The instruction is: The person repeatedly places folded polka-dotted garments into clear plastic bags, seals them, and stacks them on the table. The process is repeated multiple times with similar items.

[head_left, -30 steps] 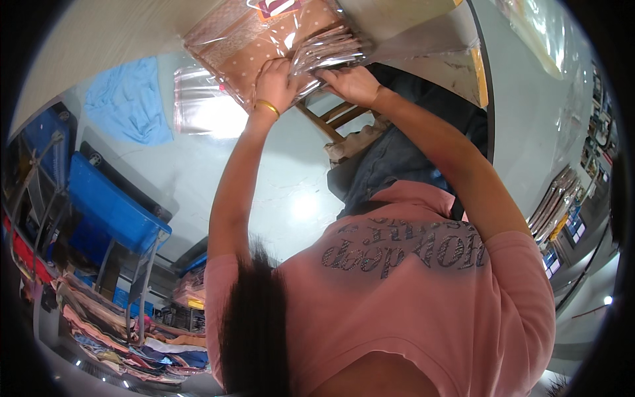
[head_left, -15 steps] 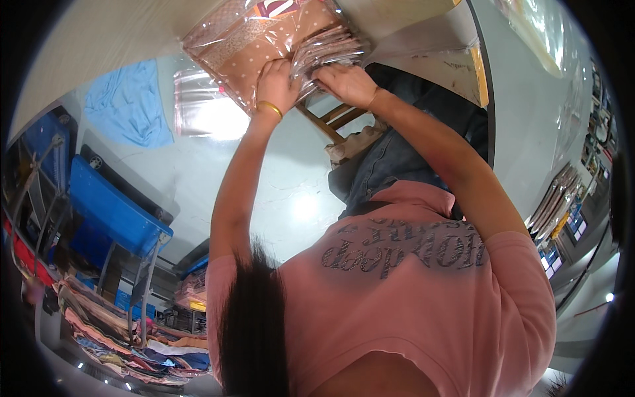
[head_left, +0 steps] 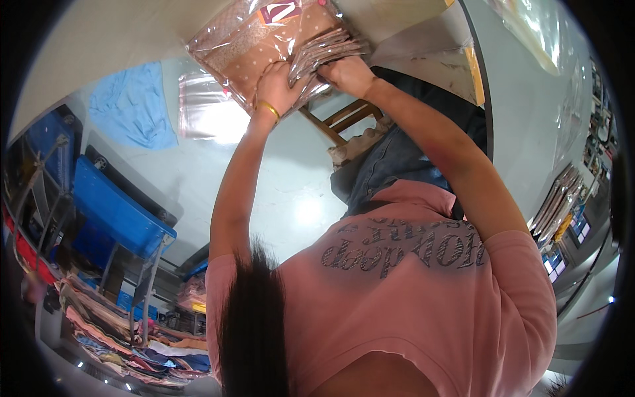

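Note:
A brown garment with pale dots, folded in a clear plastic bag (head_left: 248, 56), is in front of me near the top of the view. Along its near right side fans a stack of thin bagged garments (head_left: 324, 47). My left hand (head_left: 276, 89), with a gold bangle at the wrist, bends its fingers over the bag beside the stack, its thumb side against the stack. My right hand (head_left: 350, 76) is closed at the near right edge of the stack; its fingertips are partly hidden.
Light blue cloth (head_left: 132, 106) and a pile of clear plastic bags (head_left: 205, 106) lie to the left. A blue cart (head_left: 119, 208) stands farther left, near heaps of folded clothes (head_left: 132, 344). A wooden stool (head_left: 340, 122) shows below my hands. Clear plastic sheeting (head_left: 529, 33) is at upper right.
My right hand has curled its fingers from lying stretched across the stack's edge to a closed grip. The bag has shifted slightly, baring more of its label. My left hand stays nearly in place.

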Demonstrator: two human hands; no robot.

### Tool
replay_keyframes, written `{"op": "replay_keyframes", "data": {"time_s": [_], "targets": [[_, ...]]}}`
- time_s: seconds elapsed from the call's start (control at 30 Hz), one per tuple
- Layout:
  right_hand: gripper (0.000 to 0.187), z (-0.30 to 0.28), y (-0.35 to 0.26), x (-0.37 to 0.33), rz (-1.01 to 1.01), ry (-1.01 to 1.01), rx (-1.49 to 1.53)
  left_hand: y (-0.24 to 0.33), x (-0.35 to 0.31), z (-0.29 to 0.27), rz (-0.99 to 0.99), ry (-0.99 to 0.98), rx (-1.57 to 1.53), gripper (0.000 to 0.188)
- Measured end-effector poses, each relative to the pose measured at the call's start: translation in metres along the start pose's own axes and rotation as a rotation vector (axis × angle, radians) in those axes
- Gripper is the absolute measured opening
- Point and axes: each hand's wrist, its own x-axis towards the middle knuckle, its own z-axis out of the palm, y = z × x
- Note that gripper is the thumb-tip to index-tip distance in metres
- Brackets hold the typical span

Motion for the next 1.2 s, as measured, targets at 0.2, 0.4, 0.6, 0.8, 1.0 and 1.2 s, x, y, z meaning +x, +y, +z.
{"op": "replay_keyframes", "data": {"time_s": [0.2,0.4,0.6,0.8,1.0,1.2], "targets": [[0.009,-0.018,-0.031,-0.011,0.3,-0.004,0.083,0.01,-0.006,0.009,0.105,0.075,0.199,0.043],[0.031,-0.088,-0.06,-0.021,0.036,0.254,0.253,-0.008,-0.014,-0.003,0.052,0.009,0.025,0.026],[0.06,-0.086,-0.022,0.026,1.126,0.169,0.96,-0.01,-0.053,-0.028,0.123,0.007,-0.062,0.038],[0.054,-0.021,0.004,-0.015,1.234,-0.208,1.709,0.008,-0.087,-0.039,0.281,-0.12,0.177,0.06],[0.048,0.004,-0.003,-0.031,1.135,-0.074,1.531,-0.059,-0.096,-0.051,-0.573,0.574,-0.536,0.075],[0.051,-0.027,-0.047,-0.031,0.969,-0.07,1.146,-0.096,-0.124,-0.042,-0.688,0.287,-0.909,0.063]]}}
